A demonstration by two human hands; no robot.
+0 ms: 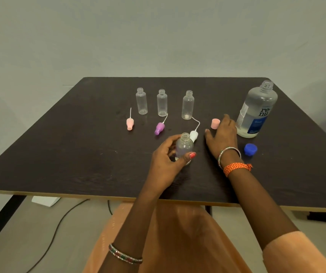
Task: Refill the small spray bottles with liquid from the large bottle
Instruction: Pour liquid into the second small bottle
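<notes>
Now | left hand (165,154) grips small bottle (184,144) mid-table | right hand (222,133) flat, seemingly empty, beside large bottle (256,113)

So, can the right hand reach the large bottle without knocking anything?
Probably yes. The right hand lies open on the table just beside the large bottle; only the pink cap sits on its other side.

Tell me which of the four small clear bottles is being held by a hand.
The small bottle nearest the person: the left hand grips it. The other three small bottles stand untouched in a row farther back on the table.
</notes>
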